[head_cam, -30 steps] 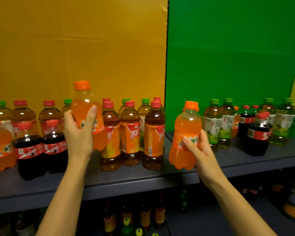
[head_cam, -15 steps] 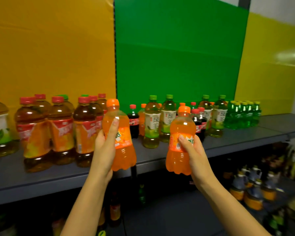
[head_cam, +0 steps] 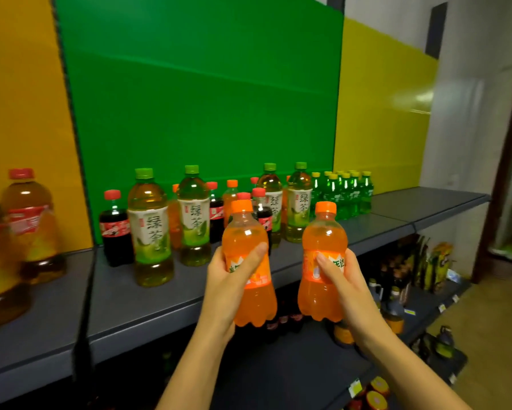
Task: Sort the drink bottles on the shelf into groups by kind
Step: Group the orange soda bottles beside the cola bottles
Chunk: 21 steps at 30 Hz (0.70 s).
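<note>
My left hand [head_cam: 229, 275] grips an orange soda bottle [head_cam: 250, 253] upright, in front of the shelf edge. My right hand [head_cam: 342, 273] grips a second orange soda bottle [head_cam: 322, 241] beside it. Behind them on the grey shelf [head_cam: 160, 294] stand green tea bottles [head_cam: 151, 229], cola bottles [head_cam: 115, 229] and more orange soda bottles [head_cam: 231, 199], mixed together before the green panel. A tight cluster of small green soda bottles [head_cam: 348, 193] stands before the yellow panel. Red-capped iced tea bottles [head_cam: 31, 226] stand at the left before the orange panel.
The shelf stretch at far right [head_cam: 426, 202] carries no bottles. A lower shelf [head_cam: 293, 368] holds more bottles and jars [head_cam: 393, 306]. A white wall and a doorway are at the right, with a floor bin [head_cam: 506, 258].
Both hands carried their orange bottles to the right along the shelf, from the iced tea section to the green tea section. The view swung right; the bottles now sit closer together.
</note>
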Each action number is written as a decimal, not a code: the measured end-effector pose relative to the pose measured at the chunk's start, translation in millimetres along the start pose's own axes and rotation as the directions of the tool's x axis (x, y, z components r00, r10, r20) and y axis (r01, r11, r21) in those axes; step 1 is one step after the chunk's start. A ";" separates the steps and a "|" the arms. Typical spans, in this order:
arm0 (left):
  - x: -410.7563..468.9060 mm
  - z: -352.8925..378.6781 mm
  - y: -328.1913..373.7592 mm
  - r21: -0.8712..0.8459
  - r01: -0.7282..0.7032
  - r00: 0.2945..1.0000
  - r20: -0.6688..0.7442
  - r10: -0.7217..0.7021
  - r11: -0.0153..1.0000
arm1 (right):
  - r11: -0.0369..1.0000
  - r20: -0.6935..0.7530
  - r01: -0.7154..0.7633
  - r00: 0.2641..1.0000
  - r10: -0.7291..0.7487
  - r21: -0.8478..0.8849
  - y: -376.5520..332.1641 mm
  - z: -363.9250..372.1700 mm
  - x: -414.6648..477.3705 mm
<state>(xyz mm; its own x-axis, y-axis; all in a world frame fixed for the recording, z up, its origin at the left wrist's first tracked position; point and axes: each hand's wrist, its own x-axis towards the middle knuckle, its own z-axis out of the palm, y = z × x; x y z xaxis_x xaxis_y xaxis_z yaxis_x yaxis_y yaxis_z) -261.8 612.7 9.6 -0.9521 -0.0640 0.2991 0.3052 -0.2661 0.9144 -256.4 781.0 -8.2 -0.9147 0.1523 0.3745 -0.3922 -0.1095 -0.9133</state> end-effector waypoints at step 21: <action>166.5 164.1 -110.8 0.270 -0.201 0.980 0.052 0.194 0.942 | 0.981 0.163 0.138 0.980 -0.115 -0.137 53.0 -115.4 249.0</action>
<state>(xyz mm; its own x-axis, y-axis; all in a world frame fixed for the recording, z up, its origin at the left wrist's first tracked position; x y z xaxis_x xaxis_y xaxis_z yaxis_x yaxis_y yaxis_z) -450.7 789.3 2.9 -0.8723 -0.0648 0.4847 0.4844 0.0220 0.8746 -493.6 926.4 18.2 -0.8671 0.0018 0.4982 -0.4975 0.0481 -0.8661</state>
